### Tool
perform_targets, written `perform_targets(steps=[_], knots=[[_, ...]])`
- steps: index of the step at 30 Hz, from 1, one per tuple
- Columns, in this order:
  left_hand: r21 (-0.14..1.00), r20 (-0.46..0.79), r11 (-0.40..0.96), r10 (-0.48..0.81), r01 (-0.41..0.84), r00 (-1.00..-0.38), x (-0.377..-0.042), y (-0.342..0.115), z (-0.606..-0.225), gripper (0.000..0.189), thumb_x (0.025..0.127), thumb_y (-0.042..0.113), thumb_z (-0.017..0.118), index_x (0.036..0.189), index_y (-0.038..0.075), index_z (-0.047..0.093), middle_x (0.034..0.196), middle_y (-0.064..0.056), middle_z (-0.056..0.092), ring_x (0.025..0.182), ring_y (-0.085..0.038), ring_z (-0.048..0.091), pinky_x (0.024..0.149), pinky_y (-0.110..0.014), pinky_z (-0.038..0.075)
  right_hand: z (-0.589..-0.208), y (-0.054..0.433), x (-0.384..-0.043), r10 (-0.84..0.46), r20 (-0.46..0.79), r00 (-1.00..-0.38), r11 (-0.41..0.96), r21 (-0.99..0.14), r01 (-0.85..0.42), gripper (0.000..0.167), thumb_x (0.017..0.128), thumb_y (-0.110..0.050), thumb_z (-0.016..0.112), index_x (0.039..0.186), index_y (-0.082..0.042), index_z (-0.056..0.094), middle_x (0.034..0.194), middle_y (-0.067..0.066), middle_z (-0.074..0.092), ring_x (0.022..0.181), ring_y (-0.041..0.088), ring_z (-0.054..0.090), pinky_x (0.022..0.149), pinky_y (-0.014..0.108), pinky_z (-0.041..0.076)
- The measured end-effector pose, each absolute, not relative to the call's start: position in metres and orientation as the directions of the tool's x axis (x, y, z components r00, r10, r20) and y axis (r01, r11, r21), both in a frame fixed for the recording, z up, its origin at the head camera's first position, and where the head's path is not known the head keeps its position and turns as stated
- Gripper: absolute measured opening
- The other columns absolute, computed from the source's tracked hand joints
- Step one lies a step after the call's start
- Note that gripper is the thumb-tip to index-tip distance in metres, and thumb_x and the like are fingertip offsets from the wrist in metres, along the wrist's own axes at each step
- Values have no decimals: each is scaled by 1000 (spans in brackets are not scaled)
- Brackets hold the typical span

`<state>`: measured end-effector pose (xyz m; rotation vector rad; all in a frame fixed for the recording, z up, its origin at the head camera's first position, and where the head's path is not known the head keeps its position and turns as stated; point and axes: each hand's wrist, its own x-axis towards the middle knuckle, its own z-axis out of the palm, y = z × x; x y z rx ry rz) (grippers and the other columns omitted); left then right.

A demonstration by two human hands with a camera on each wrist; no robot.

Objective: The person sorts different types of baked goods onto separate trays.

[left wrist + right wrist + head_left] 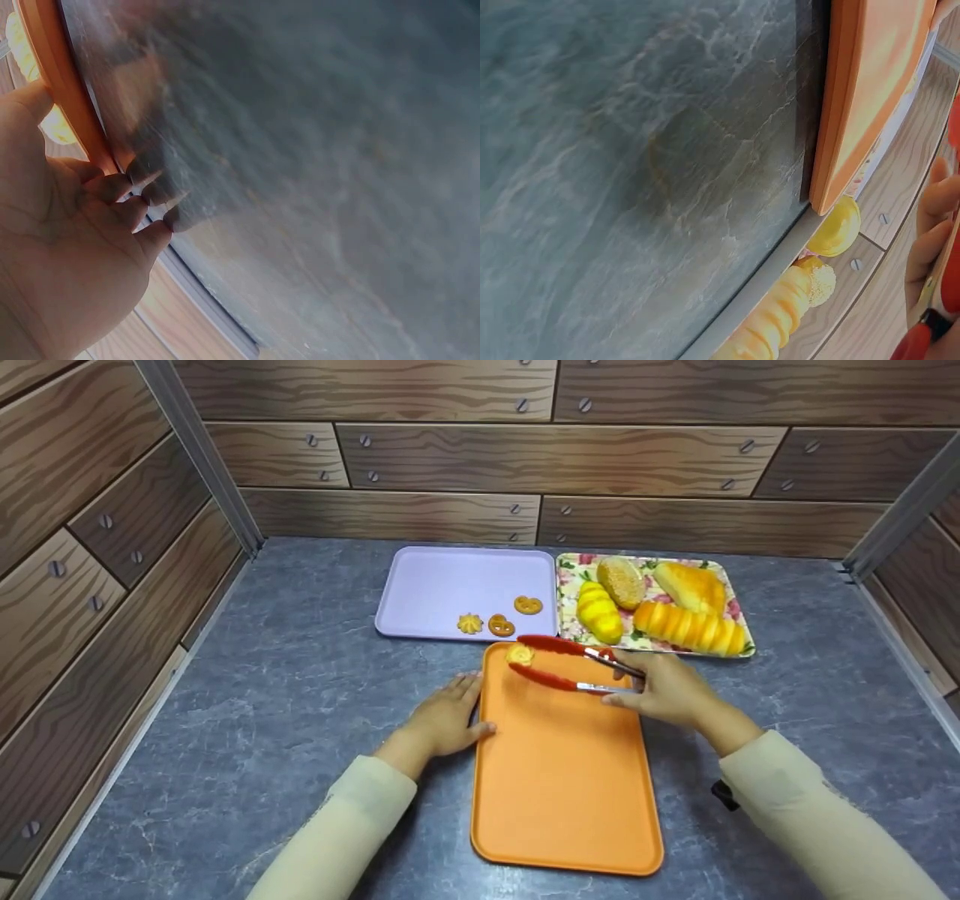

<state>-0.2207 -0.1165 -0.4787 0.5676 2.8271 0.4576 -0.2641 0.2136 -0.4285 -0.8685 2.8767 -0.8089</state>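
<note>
My right hand (667, 690) grips a pair of red-tipped tongs (551, 679) over the far end of the orange tray (562, 780). At the tongs' tips, a round yellow swirled cookie (520, 655) overlaps the tray's far left corner. The right wrist view catches only part of the hand (934, 232) and the red tongs (951, 277) at its right edge. Beside the orange tray's left rim lies my left hand (442, 718), its thumb touching the rim and its fingers extended on the tabletop. In the left wrist view, this hand (75, 232) has its fingertips against the grey surface.
A purple tray (457, 585) behind holds two pretzel-shaped cookies (501, 625) and a star-shaped cookie (470, 622). To its right, a floral tray (652, 643) carries several breads, among them a ridged loaf (690, 628). Wood-patterned panels (450, 457) enclose the grey tabletop (300, 675).
</note>
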Motion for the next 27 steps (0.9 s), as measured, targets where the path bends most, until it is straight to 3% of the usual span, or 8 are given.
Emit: perform_targets(steps=[6,15,22,27], knots=[[351,-149,874,406,336,-902,-220,-118,-479,80,95,50,49,152,3,17,156,-15,20,142,-30,15,114,-44,17,-431,204,-276,-443,110,-890,780,-442,-443,72,78,-40,78,132,1,55,87,5,66,64,18,48,55,33,38],[333,-169,886,393,323,-904,-220,-117,-478,81,95,53,48,153,5,17,157,-11,18,143,-27,14,114,-42,16,-430,191,-285,-339,66,-939,844,-420,-334,84,78,-58,70,135,1,53,95,10,67,77,26,56,66,42,46],[335,-175,888,386,314,-906,-221,-117,-480,81,95,53,47,153,6,15,157,-11,17,143,-26,13,114,-42,16,-432,185,-288,-301,38,-953,863,-414,-289,79,80,-47,73,137,3,49,96,11,67,78,27,59,69,44,48],[339,-168,885,392,321,-904,-221,-117,-481,81,95,53,47,153,6,16,157,-11,17,143,-27,13,114,-43,16,-432,183,-287,-272,4,-962,883,-396,-251,79,81,-48,72,137,3,49,92,9,65,76,27,58,67,44,47]])
